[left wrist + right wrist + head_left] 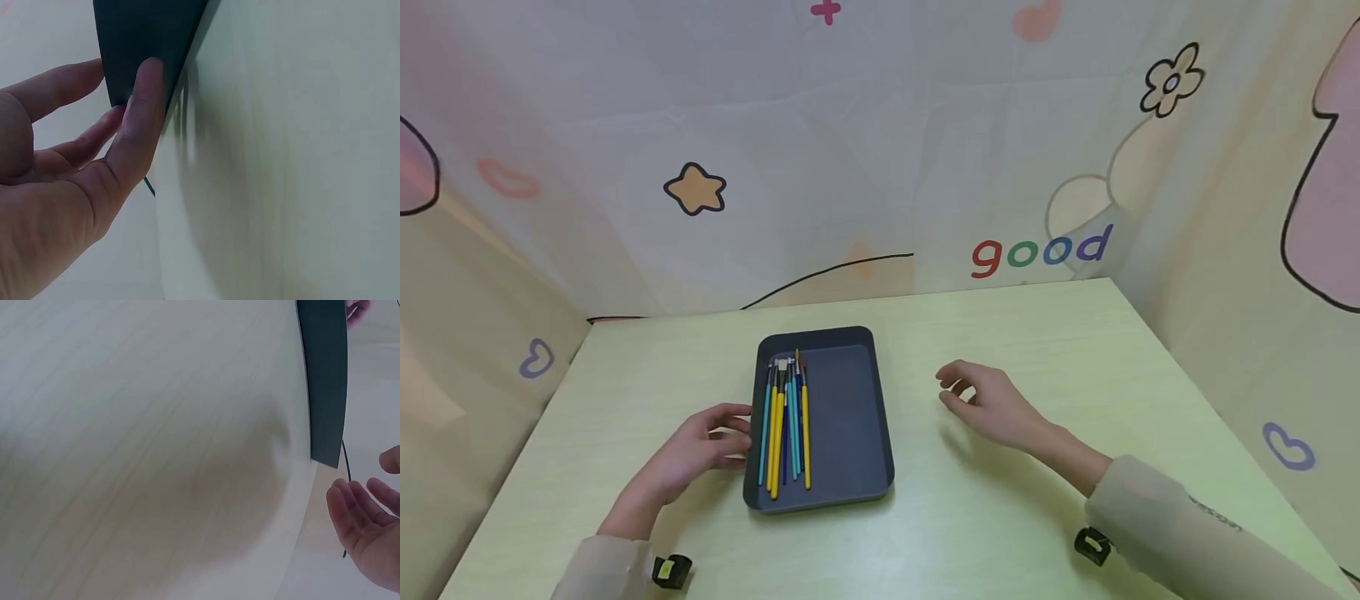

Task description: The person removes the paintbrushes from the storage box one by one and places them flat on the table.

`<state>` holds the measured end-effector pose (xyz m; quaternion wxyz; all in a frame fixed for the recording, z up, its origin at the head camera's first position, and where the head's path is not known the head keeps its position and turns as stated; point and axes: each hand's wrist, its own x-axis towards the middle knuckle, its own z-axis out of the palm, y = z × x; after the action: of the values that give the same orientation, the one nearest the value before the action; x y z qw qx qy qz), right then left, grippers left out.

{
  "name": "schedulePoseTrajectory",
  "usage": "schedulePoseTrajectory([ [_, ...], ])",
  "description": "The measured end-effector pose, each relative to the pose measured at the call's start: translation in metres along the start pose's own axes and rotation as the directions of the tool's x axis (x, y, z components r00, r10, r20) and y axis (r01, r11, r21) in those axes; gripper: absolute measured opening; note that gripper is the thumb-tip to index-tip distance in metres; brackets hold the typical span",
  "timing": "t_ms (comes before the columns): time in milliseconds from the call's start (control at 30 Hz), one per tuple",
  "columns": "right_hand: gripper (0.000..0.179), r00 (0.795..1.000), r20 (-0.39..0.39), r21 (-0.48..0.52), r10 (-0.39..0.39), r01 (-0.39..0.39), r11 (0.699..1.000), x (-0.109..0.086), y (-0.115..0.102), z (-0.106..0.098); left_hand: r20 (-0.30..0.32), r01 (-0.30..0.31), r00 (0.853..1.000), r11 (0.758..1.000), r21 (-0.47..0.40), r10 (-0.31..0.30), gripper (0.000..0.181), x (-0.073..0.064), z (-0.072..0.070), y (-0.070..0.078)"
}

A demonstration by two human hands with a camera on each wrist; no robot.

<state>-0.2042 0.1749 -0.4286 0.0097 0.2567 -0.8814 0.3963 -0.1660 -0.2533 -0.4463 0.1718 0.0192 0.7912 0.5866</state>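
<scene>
A dark grey rectangular tray (848,408) lies on the table, holding several paintbrushes (776,433) along its left side. Their handles are yellow, light blue and dark blue, with the bristles toward the far end. My left hand (700,448) is at the tray's left edge, its fingertips against the outer wall (140,37) in the left wrist view. To the right of the tray, my right hand (992,406) hovers over the table, apart from the tray, fingers loosely bent and nothing between them.
The pale wooden table (1000,533) ends at a printed cloth backdrop (865,167) behind, with more cloth on both sides. Small black devices (672,572) hang near both sleeves.
</scene>
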Motion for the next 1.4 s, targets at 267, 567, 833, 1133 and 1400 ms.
schedulePoseTrajectory([
  [267, 0.017, 1.000, -0.010, 0.102, 0.006, -0.005, 0.995, 0.010, -0.018, 0.014, -0.010, 0.016, 1.000, 1.000, 0.004, -0.016, 0.054, 0.001, 0.000, 0.000],
  [567, 0.031, 0.973, 0.076, 0.502, 0.217, -0.226, 0.835, 0.025, -0.041, 0.023, -0.026, 0.022, 0.999, 1.000, 0.014, -0.022, 0.054, 0.002, 0.004, -0.001],
  [833, 0.042, 0.933, 0.224, 0.610, 0.282, -0.360, 0.705, 0.040, -0.055, 0.039, -0.045, 0.025, 0.999, 1.000, 0.017, -0.024, 0.052, 0.002, 0.004, -0.001],
  [1133, 0.052, 0.874, 0.404, 0.626, 0.269, -0.479, 0.615, 0.052, -0.074, 0.058, -0.042, 0.016, 0.999, 1.000, 0.010, -0.016, 0.053, 0.002, 0.003, -0.001],
  [1400, 0.054, 0.818, 0.445, 0.647, 0.366, -0.576, 0.500, 0.062, -0.081, 0.082, -0.034, 0.011, 0.999, 1.000, 0.000, -0.011, 0.053, 0.001, 0.003, -0.002],
])
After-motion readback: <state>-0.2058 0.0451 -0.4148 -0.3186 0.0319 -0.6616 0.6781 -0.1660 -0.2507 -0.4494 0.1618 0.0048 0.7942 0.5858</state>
